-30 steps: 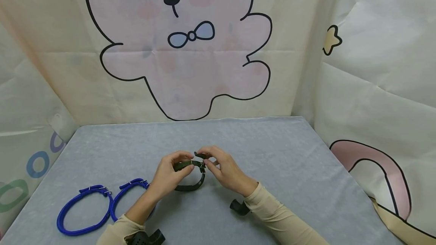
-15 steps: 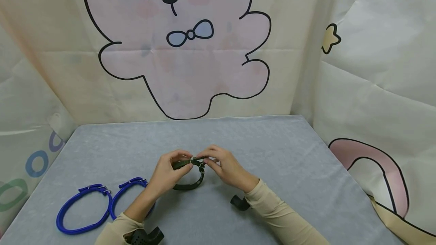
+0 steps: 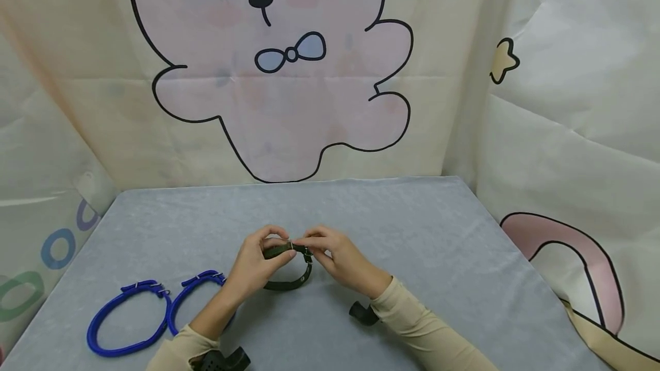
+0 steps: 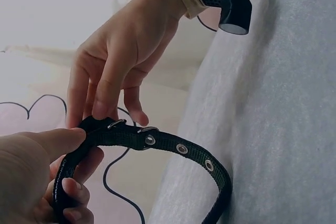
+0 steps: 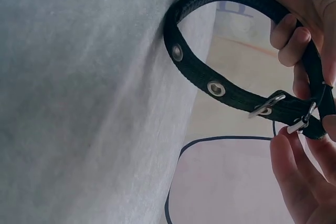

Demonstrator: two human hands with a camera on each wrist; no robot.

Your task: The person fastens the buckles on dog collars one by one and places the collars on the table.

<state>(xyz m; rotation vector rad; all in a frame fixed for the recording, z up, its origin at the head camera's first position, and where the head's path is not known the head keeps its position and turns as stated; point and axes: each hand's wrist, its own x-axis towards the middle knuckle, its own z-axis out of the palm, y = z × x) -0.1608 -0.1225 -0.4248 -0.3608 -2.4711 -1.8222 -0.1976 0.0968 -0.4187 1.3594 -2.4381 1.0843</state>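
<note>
A dark green collar (image 3: 289, 285) with metal eyelets is held up in a loop over the table. My left hand (image 3: 260, 259) grips its strap between thumb and fingers, left of the buckle. At the buckle (image 5: 268, 106), my right hand (image 3: 342, 256) pinches the strap with its fingertips, meeting the left hand's side. In the left wrist view the right fingers (image 4: 107, 95) come down onto the strap beside a metal loop (image 4: 116, 124). The strap's tip is hidden among the fingers. The collar's lower part hangs close over the cloth.
Two blue collars (image 3: 126, 351) lie as rings on the grey cloth-covered table (image 3: 412, 222), left of the hands; the left forearm partly covers one. Dark wrist cameras (image 3: 363, 314) sit on both wrists. Printed curtains (image 3: 309, 119) stand behind and at both sides.
The strap's loose end, raised off the buckle a second ago, has come down against it and is now covered by the right fingers. The right fingertips have moved slightly left, toward the left hand.
</note>
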